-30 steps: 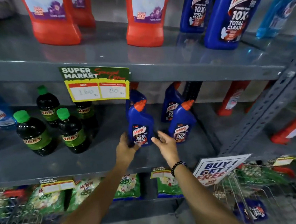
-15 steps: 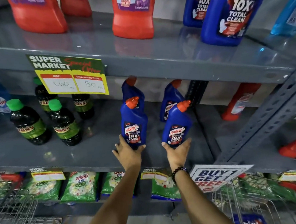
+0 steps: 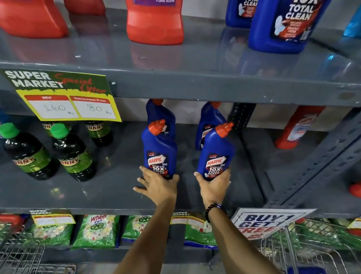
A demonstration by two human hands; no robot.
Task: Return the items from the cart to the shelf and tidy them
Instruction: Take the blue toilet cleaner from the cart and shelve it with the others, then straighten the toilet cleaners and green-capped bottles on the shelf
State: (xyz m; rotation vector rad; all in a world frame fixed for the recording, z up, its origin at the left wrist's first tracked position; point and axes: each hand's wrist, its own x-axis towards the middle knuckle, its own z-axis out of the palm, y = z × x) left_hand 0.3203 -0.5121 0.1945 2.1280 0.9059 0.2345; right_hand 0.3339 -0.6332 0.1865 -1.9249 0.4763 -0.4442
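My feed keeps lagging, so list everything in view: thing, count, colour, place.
Small Harpic plastic bottles: four, blue, orange caps, middle shelf, two rows.
Round Sunny bottles: four, dark, green caps, middle shelf left.
Large jugs: three, red, top shelf left.
Large Harpic jugs: two, blue, top shelf right.
Price sign: one, yellow-green, top shelf edge.
Wheel detergent packs: several, green, bottom shelf.
Wire cart: one, grey, lower right.
Left hand: at front-left Harpic base.
Right hand: holding front-right Harpic.

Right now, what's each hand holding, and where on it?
Each hand is on a blue Harpic bottle standing on the shelf: left hand at the base of the left bottle, right hand around the base of the right bottle.
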